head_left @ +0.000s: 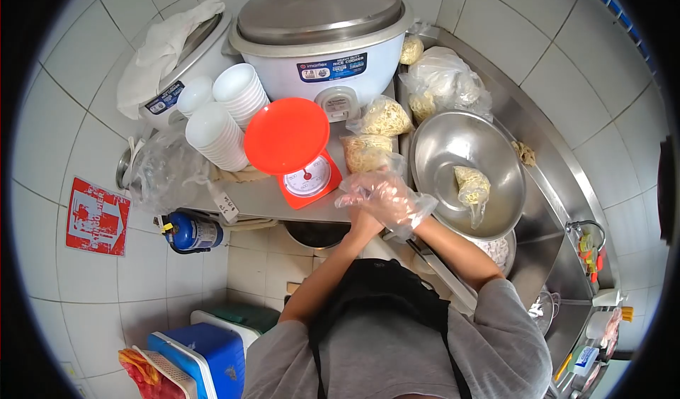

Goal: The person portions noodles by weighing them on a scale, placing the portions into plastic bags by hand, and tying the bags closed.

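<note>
Both hands meet at the counter's front edge, right of a red kitchen scale point(307, 179) with a round red pan point(287, 137). Clear plastic covers my right hand point(388, 199); its fingers are blurred beneath it. My left hand point(365, 218) is beside and partly under it, its fingers hidden by the plastic. Just behind the hands sit two tied bags of pale food, one nearer point(365, 152) and one farther point(386, 117). A large steel bowl point(432, 140) on the right holds another such bag point(472, 188).
A large rice cooker point(319, 66) stands at the back, with a second cooker point(177, 80) to its left. Stacked white bowls point(216, 137) and crumpled plastic bags point(163, 169) are left of the scale. A blue extinguisher point(191, 231) hangs lower left; steel sink edges run along the right.
</note>
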The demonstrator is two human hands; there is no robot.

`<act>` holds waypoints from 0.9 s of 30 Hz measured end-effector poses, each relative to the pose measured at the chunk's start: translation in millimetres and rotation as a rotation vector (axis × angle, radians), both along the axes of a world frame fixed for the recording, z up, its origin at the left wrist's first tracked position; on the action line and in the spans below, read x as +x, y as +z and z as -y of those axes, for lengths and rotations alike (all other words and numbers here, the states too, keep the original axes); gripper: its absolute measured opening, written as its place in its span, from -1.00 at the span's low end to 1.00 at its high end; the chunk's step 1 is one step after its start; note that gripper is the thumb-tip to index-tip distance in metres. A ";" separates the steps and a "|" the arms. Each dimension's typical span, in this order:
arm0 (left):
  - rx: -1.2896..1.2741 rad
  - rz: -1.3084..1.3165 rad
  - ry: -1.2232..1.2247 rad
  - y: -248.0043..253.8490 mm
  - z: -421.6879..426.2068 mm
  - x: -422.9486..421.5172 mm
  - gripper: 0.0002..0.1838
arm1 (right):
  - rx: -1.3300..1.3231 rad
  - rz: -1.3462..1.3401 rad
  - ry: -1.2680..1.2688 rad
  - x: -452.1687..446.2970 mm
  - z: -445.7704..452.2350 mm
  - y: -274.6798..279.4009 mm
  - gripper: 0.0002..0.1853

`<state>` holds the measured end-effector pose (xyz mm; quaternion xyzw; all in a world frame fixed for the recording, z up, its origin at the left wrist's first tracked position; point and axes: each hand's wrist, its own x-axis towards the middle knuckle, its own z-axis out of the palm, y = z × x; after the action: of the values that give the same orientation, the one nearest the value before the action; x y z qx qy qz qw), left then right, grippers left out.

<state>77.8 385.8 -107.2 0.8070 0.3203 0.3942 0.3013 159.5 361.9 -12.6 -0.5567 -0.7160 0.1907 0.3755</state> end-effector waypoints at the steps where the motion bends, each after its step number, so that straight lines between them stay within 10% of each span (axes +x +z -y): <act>1: 0.076 0.058 0.077 -0.8 -1.1 3.1 -0.49 | 0.128 0.194 0.013 2.8 -2.2 -8.1 -0.84; 5: 0.050 -0.028 -0.019 10.1 -7.6 -4.4 -0.56 | 0.043 -0.215 0.081 6.5 14.5 4.3 -0.83; 13: 0.305 -0.249 0.087 -3.0 -11.9 -3.1 -0.54 | -0.061 0.062 -0.123 43.5 15.6 -22.2 -0.73; 22: -0.157 -0.099 -0.374 49.8 -16.4 -32.6 -0.67 | -0.234 -0.296 -0.055 44.9 20.4 -6.2 -0.80; 24: -0.603 -0.418 -0.373 83.8 -24.9 -36.6 -0.71 | -0.176 -0.168 0.032 47.3 17.5 7.0 -0.79; 27: -0.424 -0.091 -0.379 68.8 -27.4 -43.4 -0.74 | -0.159 -0.175 0.150 47.6 13.1 10.9 -0.68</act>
<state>34.4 413.3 -38.4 0.7883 0.2521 0.2185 0.5170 207.1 348.7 -1.7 -0.5109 -0.7029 0.3220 0.3760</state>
